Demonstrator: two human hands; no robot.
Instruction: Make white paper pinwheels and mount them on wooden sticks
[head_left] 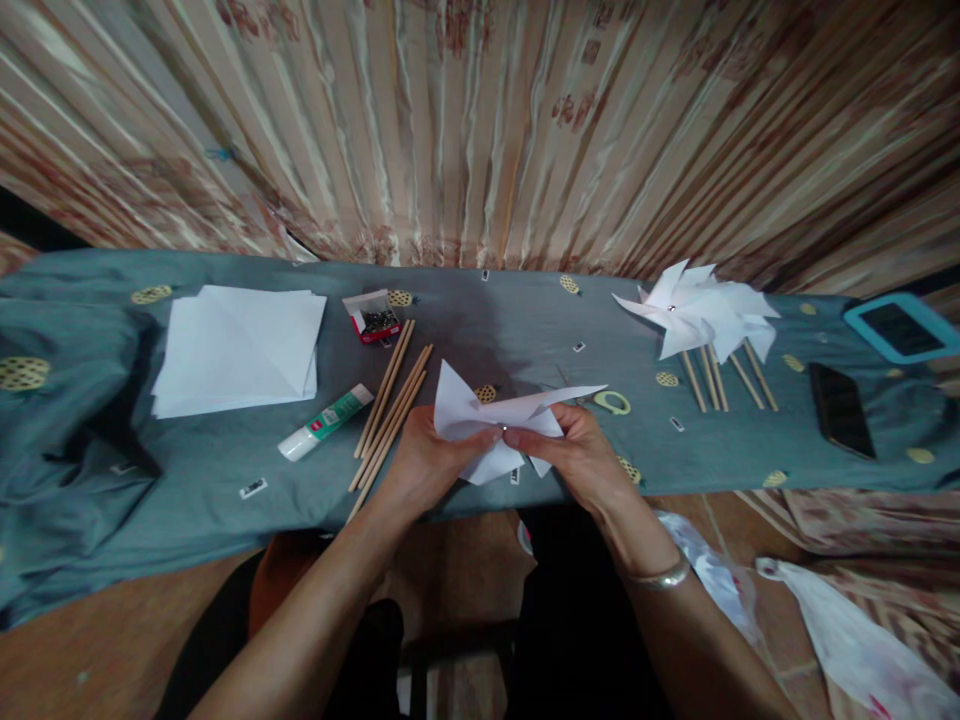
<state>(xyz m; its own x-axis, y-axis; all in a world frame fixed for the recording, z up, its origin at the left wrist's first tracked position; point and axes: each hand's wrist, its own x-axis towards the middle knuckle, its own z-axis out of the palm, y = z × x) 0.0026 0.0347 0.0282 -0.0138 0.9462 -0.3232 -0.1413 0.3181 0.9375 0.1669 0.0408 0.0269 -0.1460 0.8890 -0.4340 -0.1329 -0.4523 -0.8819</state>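
A white paper pinwheel (491,412) is held between my two hands above the table's front edge. My left hand (429,452) grips its left side, and my right hand (579,448) grips the right side. Both thumbs meet at the centre, by a small shiny pin head (504,428). Fingers behind the paper are hidden. Several wooden sticks (390,415) lie just left of my left hand. Scissors with pale green handles (613,402) rest beyond my right hand, partly covered by the paper.
To the left are a stack of white paper (240,350), a glue stick (326,422) and an open red box of pins (375,318). Finished-looking pinwheels on sticks (701,312) lie at right, near a black phone (841,410) and a blue-framed device (904,328). A curtain (480,130) hangs behind the table.
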